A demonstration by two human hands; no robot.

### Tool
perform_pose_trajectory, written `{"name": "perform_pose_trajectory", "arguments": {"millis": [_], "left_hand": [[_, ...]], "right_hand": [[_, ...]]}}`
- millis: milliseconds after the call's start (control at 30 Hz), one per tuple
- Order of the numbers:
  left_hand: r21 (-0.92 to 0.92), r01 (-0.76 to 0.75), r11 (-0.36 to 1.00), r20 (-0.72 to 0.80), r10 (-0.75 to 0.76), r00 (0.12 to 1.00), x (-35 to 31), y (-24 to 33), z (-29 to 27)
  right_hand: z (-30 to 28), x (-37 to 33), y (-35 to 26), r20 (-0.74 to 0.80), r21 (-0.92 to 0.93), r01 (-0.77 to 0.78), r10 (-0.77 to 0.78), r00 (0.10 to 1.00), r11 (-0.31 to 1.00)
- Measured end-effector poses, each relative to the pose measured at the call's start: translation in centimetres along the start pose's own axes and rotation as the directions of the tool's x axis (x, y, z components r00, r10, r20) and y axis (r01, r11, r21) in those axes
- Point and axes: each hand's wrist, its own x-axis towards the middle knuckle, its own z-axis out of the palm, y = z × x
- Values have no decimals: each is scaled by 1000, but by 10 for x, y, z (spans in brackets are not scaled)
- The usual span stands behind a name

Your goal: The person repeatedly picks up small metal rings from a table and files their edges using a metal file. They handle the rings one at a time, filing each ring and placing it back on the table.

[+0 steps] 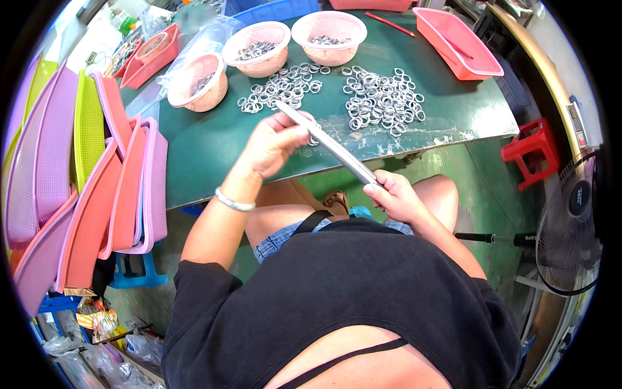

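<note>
Silver metal rod (343, 155), one, slanted above the green table's (214, 149) front edge. The right hand (396, 196) had its fingers wrapped around the lower end; the left hand's (275, 142) thumb and fingers were curled closed against the upper part. Beyond lay two piles of rings (385, 98) and three pink bowls (265, 68) containing more.

A red stool (543, 154) stands — green floor (481, 189) beneath.

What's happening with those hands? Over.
Right hand holds near end of long silver metal rod; left hand at its far end. Round silver metal rings piled beyond on green tabletop. Nothing visibly blocking.
</note>
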Motion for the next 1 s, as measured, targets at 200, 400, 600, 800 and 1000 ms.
{"name": "perform_pose_trajectory", "arguments": {"millis": [200,400,600,800,1000], "left_hand": [[-141,-65,988,47,72,996,-3,-18,23],[-84,-59,995,13,61,998,-5,-13,33],[65,-61,996,4,61,998,-3,-15,33],[80,-128,989,-184,141,973,19,-14,40],[416,-201,887,-263,329,907,90,37,21]], "right_hand": [[3,3,-6,-69,-73,133,-138,988,988],[2,1,-1,-109,-102,166,-177,978,981],[-1,1,0,-124,-113,177,-191,974,978],[-6,-2,1,-157,-54,155,-162,974,986],[-16,-14,15,-146,227,52,-19,989,972]]}}
